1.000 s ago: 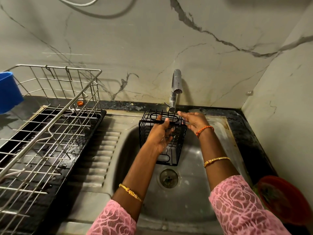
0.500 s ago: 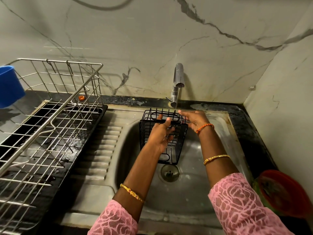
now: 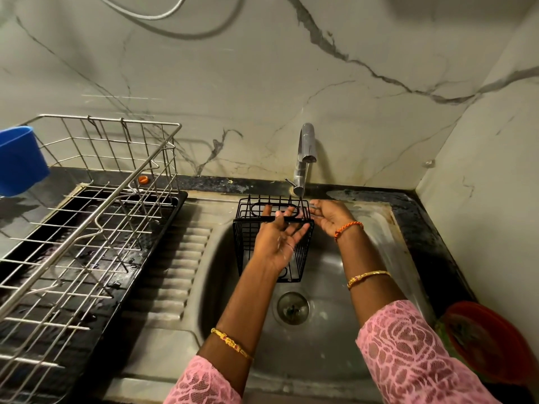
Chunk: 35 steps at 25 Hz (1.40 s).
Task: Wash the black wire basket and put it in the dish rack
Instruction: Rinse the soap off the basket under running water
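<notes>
The black wire basket (image 3: 248, 246) is held tilted in the steel sink (image 3: 323, 339), its open top just under the tap (image 3: 306, 153). A thin stream of water runs onto its far right corner. My left hand (image 3: 277, 240) lies against the basket's front side, palm towards me, with straight, spread fingers reaching past the rim bar. At the right top corner, my right hand (image 3: 329, 217) holds the basket between fingers and thumb. The steel dish rack (image 3: 87, 228) stands on the counter to the left, with nothing in it.
The rack sits on a wet black drip tray (image 3: 163, 220). A blue cup (image 3: 20, 158) hangs at its far left and a small orange cap (image 3: 143, 179) lies behind it. The drain (image 3: 293, 308) is below the basket. A red plate (image 3: 490, 342) sits at the right edge.
My left hand has let go of the front rim and now lies flat with its fingers spread on the basket. The basket and my right hand have stayed under the tap.
</notes>
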Available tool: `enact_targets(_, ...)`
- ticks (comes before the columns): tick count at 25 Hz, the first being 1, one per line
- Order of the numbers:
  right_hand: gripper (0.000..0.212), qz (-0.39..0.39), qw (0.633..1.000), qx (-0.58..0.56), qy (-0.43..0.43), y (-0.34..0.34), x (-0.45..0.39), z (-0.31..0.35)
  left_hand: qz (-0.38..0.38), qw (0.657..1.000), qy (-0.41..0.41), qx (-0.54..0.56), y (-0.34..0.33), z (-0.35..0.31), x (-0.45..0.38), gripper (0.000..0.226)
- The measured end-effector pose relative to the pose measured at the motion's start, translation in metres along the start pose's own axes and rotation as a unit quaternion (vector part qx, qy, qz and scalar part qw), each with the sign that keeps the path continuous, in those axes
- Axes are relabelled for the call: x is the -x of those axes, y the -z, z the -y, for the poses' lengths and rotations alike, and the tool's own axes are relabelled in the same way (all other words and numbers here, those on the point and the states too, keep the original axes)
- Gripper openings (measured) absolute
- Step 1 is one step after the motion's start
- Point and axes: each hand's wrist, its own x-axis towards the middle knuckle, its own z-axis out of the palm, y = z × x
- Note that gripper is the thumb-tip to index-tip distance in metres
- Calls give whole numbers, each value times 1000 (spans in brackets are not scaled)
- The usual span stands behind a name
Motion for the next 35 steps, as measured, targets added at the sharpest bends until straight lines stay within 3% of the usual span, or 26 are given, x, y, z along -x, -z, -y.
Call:
enact_targets(12, 13, 1, 996, 85, 27, 2, 3, 14, -17, 999, -1, 36, -9, 1, -19, 46)
enact_targets(22, 29, 70, 984, 163, 31, 7, 7, 29, -46, 989, -49, 131, -35, 14, -48, 39)
enact_targets(24, 27, 101, 979, 173, 45, 9, 9, 29, -51, 989, -52, 131, -35, 12, -58, 32)
enact_targets(28, 21, 155, 967, 201, 28, 13, 8, 33, -69, 991, -50, 108, -36, 9, -78, 46)
enact_targets(35, 26, 145, 941, 295, 74, 19, 1, 31, -79, 993, -42, 79, -44, 12, -84, 43)
